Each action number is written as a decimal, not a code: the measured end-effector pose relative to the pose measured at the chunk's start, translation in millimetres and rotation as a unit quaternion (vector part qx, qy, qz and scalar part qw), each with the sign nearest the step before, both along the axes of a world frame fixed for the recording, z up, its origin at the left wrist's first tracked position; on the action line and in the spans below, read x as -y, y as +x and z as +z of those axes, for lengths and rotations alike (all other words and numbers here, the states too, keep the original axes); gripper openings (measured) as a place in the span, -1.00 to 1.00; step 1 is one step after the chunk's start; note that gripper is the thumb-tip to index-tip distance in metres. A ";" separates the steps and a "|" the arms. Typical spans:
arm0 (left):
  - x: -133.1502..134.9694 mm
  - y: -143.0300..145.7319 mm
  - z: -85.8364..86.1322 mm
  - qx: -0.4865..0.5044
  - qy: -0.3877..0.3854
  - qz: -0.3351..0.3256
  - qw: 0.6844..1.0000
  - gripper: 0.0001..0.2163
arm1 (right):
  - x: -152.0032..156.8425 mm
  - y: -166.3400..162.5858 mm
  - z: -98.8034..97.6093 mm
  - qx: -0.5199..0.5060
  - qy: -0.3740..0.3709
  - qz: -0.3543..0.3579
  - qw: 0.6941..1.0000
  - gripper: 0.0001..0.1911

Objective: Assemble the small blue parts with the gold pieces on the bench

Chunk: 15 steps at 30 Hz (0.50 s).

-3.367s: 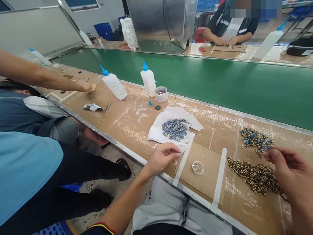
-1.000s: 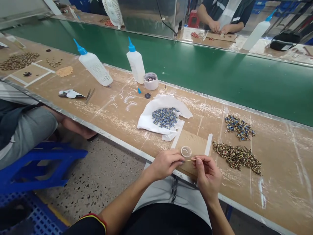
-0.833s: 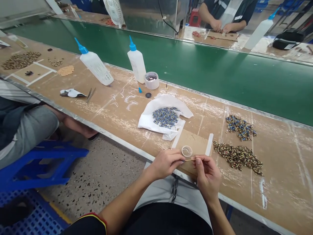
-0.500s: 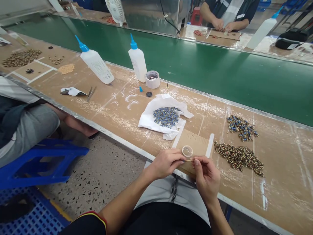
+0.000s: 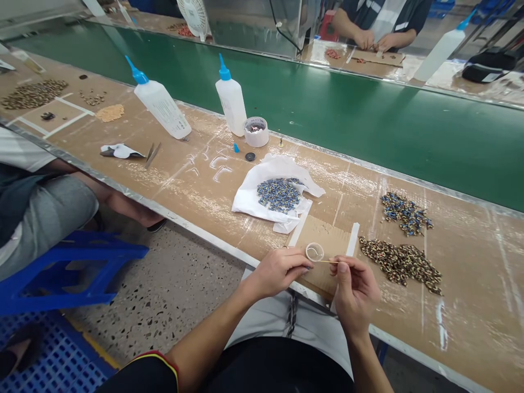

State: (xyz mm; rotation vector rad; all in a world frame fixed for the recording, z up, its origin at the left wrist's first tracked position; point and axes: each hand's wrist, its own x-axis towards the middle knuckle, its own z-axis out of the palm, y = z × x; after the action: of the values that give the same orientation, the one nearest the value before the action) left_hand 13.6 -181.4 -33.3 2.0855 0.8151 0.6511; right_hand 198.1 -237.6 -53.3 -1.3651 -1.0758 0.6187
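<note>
Head view: thin pale stick [image 5: 328,262] between the two hands, over the cardboard pad [image 5: 333,232], just by the near rim of a small clear dish [image 5: 313,248]. Long axis nearly level, running left to right across the view; left end points at the left hand, right end runs into the right hand's grip.

Right hand [image 5: 355,289]: thumb and index fingers narrow, pinching the stick near its right end; other fingers curled. Left hand [image 5: 280,271]: thumb and index fingers pressed together on a small bluish piece [image 5: 308,268], mostly hidden, so its axis cannot be told. Whether the stick's left end touches anything: unclear.

Dish sits on the pad, a pale curved line within. Beyond the left hand, white paper [image 5: 246,201] bears a heap of blue pieces [image 5: 279,195], lying at mixed angles. Right of the pad, on the counter [image 5: 470,245]: blue-and-gold pile [image 5: 405,214] farther off, dark-and-gold pile [image 5: 401,265] nearer. Two white bottles farther back, blue nozzles up, the left one [image 5: 161,109] slanting more than the right one [image 5: 231,106].
</note>
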 end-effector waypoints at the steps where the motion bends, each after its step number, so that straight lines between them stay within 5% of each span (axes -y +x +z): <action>1: -0.2 -0.2 -0.4 0.001 0.001 -0.001 1.000 -0.81 | -3.3 0.4 1.8 0.011 0.013 -0.008 1.000 -0.94; 10: -1.0 -2.8 -3.0 0.020 -0.003 0.011 1.000 -0.81 | -22.3 -4.9 19.3 0.215 0.015 0.105 0.971 -0.86; 15: -3.8 -6.2 -3.6 0.034 -0.013 0.026 0.999 -0.84 | -4.0 30.3 18.8 0.247 -0.016 0.027 0.969 -0.85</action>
State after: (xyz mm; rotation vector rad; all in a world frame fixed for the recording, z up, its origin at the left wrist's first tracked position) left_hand 7.4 -177.7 -36.9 2.0142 0.8372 0.7321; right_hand 228.5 -233.5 -34.5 -1.5651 -1.5077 0.3379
